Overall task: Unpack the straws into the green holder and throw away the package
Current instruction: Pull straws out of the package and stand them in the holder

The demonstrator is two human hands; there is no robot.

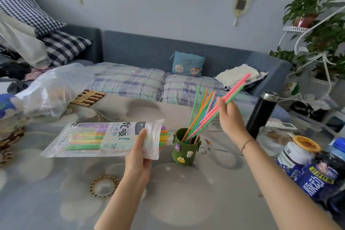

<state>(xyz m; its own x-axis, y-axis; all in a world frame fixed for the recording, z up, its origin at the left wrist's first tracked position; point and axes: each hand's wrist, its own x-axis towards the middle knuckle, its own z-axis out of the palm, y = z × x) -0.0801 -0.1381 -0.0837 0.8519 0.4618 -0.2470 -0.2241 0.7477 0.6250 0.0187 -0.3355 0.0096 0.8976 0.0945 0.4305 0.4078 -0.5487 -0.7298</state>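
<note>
holder (186, 147) green | held straws (235, 87) pink, green | flask (261, 113) black | pillows (63, 45) navy-white gingham

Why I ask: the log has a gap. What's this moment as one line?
left hand: holds package, straws inside | right hand: grips straw bunch, lower ends at green holder | package: not discarded

Left hand (139, 152) grips the open end of the straw pkg (104, 139), held flat just above the tabletop (186, 201), w/ colored straws still inside & tips poking out toward the green holder (186, 150). Right hand (230, 115) pinches a bunch of pink & green straws (240, 84), tilted, lower ends at the holder's mouth. More straws (197, 115) lean inside the holder. Black flask (262, 114) stands to the right, near blue-labeled bottles (321, 179).
</note>
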